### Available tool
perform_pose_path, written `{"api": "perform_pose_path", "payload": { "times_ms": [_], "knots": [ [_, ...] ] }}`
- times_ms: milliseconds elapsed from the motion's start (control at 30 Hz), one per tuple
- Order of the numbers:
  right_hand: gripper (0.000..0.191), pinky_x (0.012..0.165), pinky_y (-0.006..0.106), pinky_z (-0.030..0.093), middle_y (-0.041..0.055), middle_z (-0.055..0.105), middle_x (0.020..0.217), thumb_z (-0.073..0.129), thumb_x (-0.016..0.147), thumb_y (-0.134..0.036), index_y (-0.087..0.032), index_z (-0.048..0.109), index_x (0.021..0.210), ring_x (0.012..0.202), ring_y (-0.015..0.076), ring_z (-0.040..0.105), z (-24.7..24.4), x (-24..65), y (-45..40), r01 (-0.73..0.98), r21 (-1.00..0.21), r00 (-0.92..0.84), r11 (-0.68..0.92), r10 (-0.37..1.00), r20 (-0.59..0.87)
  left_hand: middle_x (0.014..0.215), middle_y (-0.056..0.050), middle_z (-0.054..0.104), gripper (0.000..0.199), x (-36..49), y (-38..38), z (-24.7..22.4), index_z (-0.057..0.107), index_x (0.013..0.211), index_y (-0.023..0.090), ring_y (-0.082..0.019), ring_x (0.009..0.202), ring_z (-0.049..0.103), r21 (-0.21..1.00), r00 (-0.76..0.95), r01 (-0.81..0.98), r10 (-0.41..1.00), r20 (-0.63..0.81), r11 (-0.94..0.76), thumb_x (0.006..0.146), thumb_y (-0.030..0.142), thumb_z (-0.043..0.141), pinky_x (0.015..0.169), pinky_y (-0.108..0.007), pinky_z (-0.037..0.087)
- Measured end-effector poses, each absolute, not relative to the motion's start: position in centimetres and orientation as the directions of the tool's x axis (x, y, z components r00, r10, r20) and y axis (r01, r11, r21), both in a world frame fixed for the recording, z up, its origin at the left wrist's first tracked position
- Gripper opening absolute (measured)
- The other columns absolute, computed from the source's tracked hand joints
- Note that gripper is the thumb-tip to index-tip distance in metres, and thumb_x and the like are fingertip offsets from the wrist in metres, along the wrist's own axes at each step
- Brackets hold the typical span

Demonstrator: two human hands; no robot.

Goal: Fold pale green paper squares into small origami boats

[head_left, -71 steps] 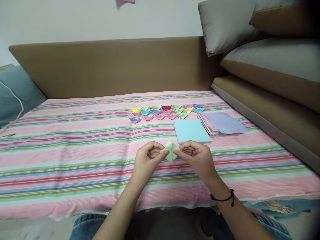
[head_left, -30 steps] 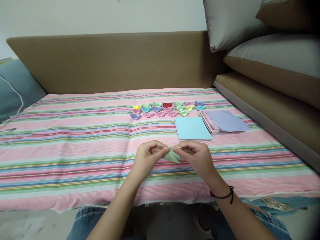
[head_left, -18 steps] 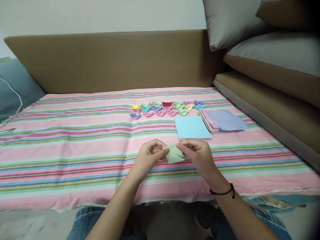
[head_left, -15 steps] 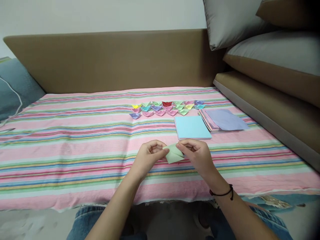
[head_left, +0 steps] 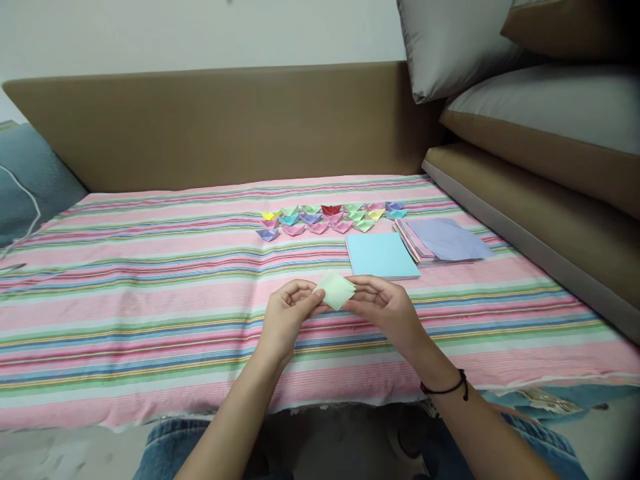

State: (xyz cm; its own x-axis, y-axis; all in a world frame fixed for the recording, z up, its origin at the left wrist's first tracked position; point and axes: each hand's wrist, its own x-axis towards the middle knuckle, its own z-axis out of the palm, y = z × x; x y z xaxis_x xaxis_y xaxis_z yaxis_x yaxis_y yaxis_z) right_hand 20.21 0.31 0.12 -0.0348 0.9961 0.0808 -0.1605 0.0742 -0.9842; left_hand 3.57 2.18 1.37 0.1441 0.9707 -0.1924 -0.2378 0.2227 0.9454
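Observation:
A small pale green folded paper [head_left: 337,291] is held up above the cloth, turned so that it looks like a diamond with layered edges at its right corner. My left hand [head_left: 286,315] pinches its left side between thumb and fingers. On the right, my right hand [head_left: 391,311] has its fingertips at the layered corner, thumb below and fingers partly behind the paper. Beyond the hands stand rows of small folded paper boats, among them a dark red boat [head_left: 331,210], a yellow boat [head_left: 271,216] and a purple boat [head_left: 268,235].
Just past my right hand lies a stack of light blue square paper [head_left: 383,255]. Beside it is a looser stack topped with a purple sheet [head_left: 450,239]. Striped cloth [head_left: 125,300] covers the surface. Cushions [head_left: 530,180] pile up at the right; a brown backrest [head_left: 225,127] stands behind.
The green paper has been turned from a slanted, partly opened shape into a flat diamond and raised slightly. My right hand has shifted from its top edge to its right corner.

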Motion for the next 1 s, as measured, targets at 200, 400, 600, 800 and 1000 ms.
{"api": "perform_pose_path", "payload": {
  "times_ms": [200, 400, 600, 800, 1000],
  "knots": [
    [0.027, 0.057, 0.029, 0.054, 0.0030, 0.068, 0.067, 0.076, 0.062, -0.033, -0.016, 0.067, 0.081, 0.061, 0.0171, 0.064, -0.26, 20.16, 0.42, -0.146, -0.985, 0.201, 0.096, 0.977, 0.065, 0.066, 0.000, 0.063, 0.025, 3.82, 1.90, 1.37, 0.059, 0.074, 0.014, -0.013, 0.066, 0.063, 0.931, 0.319, -0.199, 0.918, -0.233, 0.306, 0.060, 0.025, 0.077, 0.071, -0.027, 0.053],
    [0.020, 0.057, 0.030, 0.055, 0.0046, 0.068, 0.068, 0.074, 0.064, -0.032, -0.016, 0.067, 0.074, 0.063, 0.0189, 0.064, -0.23, 20.47, 0.50, 0.013, -0.985, 0.181, 0.173, 0.968, 0.173, 0.076, -0.002, 0.063, 0.025, 4.27, 1.77, 1.31, 0.059, 0.081, 0.016, -0.012, 0.068, 0.059, 0.991, 0.366, -0.033, 0.924, -0.112, 0.133, 0.063, 0.024, 0.074, 0.061, -0.022, 0.048],
    [0.016, 0.056, 0.031, 0.056, 0.0038, 0.068, 0.066, 0.074, 0.066, -0.029, -0.019, 0.068, 0.075, 0.062, 0.0203, 0.065, -0.47, 20.06, 0.06, 0.135, -0.954, 0.086, 0.267, 0.956, 0.279, 0.076, -0.004, 0.068, 0.012, 4.06, 1.83, 1.09, 0.068, 0.077, 0.017, -0.016, 0.071, 0.062, 0.991, 0.207, 0.082, 0.974, 0.088, -0.107, 0.069, 0.026, 0.069, 0.061, -0.023, 0.050],
    [0.013, 0.061, 0.030, 0.057, 0.0035, 0.070, 0.074, 0.073, 0.067, -0.026, -0.020, 0.069, 0.077, 0.067, 0.0191, 0.066, -0.10, 19.87, -0.10, 0.111, -0.947, 0.105, 0.303, 0.943, 0.314, 0.077, -0.004, 0.070, 0.008, 3.97, 1.53, 1.18, 0.072, 0.076, 0.019, -0.017, 0.074, 0.064, 0.972, 0.097, 0.118, 0.977, 0.190, -0.201, 0.070, 0.023, 0.068, 0.064, -0.024, 0.052],
    [0.004, 0.062, 0.030, 0.055, 0.0038, 0.070, 0.075, 0.072, 0.069, -0.022, -0.022, 0.072, 0.073, 0.074, 0.0205, 0.065, 0.11, 19.96, -0.12, 0.183, -0.896, 0.149, 0.404, 0.890, 0.432, 0.079, -0.003, 0.070, 0.008, 4.22, 1.26, 1.33, 0.072, 0.078, 0.020, -0.017, 0.075, 0.064, 0.955, 0.149, 0.107, 0.954, 0.261, -0.277, 0.072, 0.021, 0.067, 0.065, -0.025, 0.052]
  ]
}}
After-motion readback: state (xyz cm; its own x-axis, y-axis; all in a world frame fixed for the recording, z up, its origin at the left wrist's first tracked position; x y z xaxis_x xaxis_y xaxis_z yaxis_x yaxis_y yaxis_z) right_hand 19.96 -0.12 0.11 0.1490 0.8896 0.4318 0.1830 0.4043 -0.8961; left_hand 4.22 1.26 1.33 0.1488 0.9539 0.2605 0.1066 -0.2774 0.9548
